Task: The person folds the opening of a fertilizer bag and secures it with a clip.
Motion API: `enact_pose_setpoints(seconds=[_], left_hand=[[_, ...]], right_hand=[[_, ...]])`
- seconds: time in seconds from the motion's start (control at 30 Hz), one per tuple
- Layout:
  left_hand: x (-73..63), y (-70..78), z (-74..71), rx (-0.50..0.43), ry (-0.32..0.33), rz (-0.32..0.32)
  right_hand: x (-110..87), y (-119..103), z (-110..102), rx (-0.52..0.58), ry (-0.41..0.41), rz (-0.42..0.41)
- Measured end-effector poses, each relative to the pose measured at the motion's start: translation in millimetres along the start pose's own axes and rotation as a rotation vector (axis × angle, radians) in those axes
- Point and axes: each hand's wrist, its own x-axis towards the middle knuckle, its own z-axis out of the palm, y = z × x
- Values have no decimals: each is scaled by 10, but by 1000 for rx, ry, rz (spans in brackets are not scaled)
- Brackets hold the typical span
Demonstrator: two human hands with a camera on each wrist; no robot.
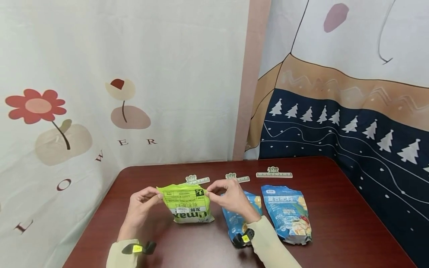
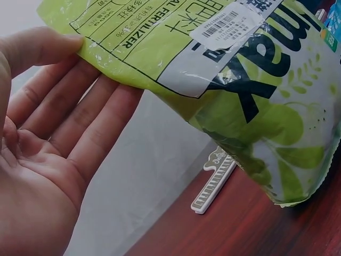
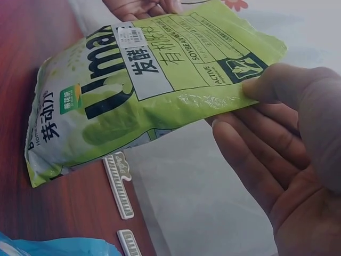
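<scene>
A green and white fertilizer bag (image 1: 187, 203) with large "Umax" lettering is held by its top corners between both hands, its printing upside down in the head view. My left hand (image 1: 139, 206) pinches the left corner, thumb on the near face and fingers behind, as the left wrist view shows. The right corner is pinched the same way by my right hand (image 1: 231, 197). In the right wrist view the bag (image 3: 128, 90) bulges at its lower part and lies flat near the held edge.
Two blue bags (image 1: 286, 212) lie on the right of the dark red table (image 1: 338, 208); my right forearm partly covers the nearer-left blue bag (image 1: 234, 219). Along the back lie a left sealing clip (image 1: 197, 181), a middle clip (image 1: 242, 179) and a right clip (image 1: 274, 174). Printed curtains hang behind.
</scene>
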Motion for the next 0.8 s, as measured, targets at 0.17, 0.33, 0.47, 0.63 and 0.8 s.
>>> enact_pose_setpoints(seconds=[0.17, 0.33, 0.47, 0.63, 0.8], left_hand=[[3, 15, 27, -3, -6, -12], [-19, 39, 16, -13, 7, -16], [-18, 34, -3, -56, -24, 0], [-8, 10, -39, -75, -98, 99], [-20, 26, -66, -2, -109, 122]], right_hand=[[-12, -5, -14, -2, -6, 7], [-17, 11, 13, 19, -15, 17], [-19, 7, 35, 28, -13, 35], [-18, -8, 44, 36, -4, 41], [-18, -10, 53, 36, -12, -21]])
